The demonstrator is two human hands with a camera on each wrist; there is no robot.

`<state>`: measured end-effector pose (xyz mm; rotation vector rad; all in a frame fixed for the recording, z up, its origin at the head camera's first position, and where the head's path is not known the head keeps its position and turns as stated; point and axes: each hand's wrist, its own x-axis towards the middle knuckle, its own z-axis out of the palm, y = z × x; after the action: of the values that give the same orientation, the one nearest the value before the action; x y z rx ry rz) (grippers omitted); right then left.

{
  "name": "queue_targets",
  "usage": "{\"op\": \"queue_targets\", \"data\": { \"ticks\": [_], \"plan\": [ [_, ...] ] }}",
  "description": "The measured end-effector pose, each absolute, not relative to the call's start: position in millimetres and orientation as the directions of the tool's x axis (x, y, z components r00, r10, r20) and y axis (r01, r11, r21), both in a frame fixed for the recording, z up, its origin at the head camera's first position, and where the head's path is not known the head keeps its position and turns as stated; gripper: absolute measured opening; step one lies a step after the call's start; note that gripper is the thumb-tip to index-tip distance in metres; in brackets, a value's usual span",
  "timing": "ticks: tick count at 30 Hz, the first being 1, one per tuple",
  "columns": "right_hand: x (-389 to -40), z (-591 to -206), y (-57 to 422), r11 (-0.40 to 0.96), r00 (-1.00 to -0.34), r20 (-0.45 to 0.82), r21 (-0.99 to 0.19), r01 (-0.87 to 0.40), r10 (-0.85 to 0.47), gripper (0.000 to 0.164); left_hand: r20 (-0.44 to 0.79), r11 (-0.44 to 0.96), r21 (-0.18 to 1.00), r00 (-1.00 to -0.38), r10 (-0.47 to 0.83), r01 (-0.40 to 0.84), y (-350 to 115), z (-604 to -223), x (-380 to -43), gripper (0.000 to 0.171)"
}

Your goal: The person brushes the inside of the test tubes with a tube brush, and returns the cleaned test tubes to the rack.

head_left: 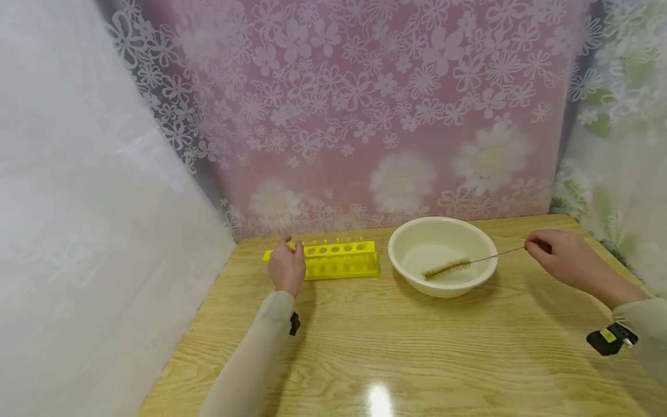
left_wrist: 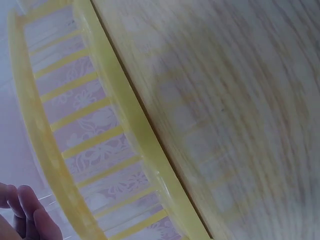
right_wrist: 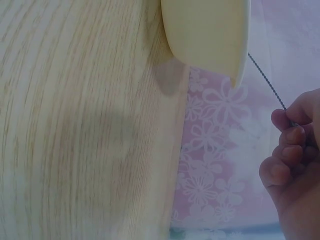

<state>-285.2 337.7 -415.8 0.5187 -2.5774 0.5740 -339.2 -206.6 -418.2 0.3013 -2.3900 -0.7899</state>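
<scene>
At the left end of a yellow test tube rack (head_left: 341, 248), my left hand (head_left: 288, 267) has its fingers around a clear test tube (head_left: 283, 223), whose upper part shows above the fingertips. The left wrist view has the curled fingers (left_wrist: 30, 210) beside the rack's upper bar. My right hand (head_left: 565, 260) pinches the thin twisted wire handle (right_wrist: 267, 81) of a test tube brush (head_left: 448, 268). Its tan bristled head lies inside a cream-white basin (head_left: 443, 223), and the wire slants up over the basin's right rim.
More clear test tubes (head_left: 356, 223) stand toward the rack's right end. Rack and basin are side by side near the back of a wood-grain table (head_left: 396, 341). A pink flowered curtain (head_left: 333, 116) hangs behind, with pale sheeting (head_left: 104, 231) on the left.
</scene>
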Motion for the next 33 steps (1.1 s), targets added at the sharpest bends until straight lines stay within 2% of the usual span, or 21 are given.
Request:
{"op": "queue_targets", "data": {
  "ticks": [6,18,23,33],
  "plan": [
    [-287,-415,336,0.831,-0.827,0.495,-0.317,-0.456,-0.265,0.013,0.472,0.795,0.606,-0.792,-0.387,-0.027,-207,-421,-339,0.039],
    [-285,-407,332,0.78,-0.857,0.467,-0.444,-0.441,-0.219,0.023,0.492,0.778,0.628,-0.774,-0.398,-0.001,-207,-424,-344,0.037],
    [-285,-405,334,0.777,-0.863,0.462,-0.459,-0.43,-0.204,0.024,0.503,0.774,0.634,-0.76,-0.413,-0.001,-206,-424,-346,0.037],
    [-283,-400,340,0.788,-0.873,0.45,-0.462,-0.407,-0.186,0.027,0.612,0.758,0.632,-0.705,-0.36,0.161,-208,-409,-346,0.03]
  ]
}}
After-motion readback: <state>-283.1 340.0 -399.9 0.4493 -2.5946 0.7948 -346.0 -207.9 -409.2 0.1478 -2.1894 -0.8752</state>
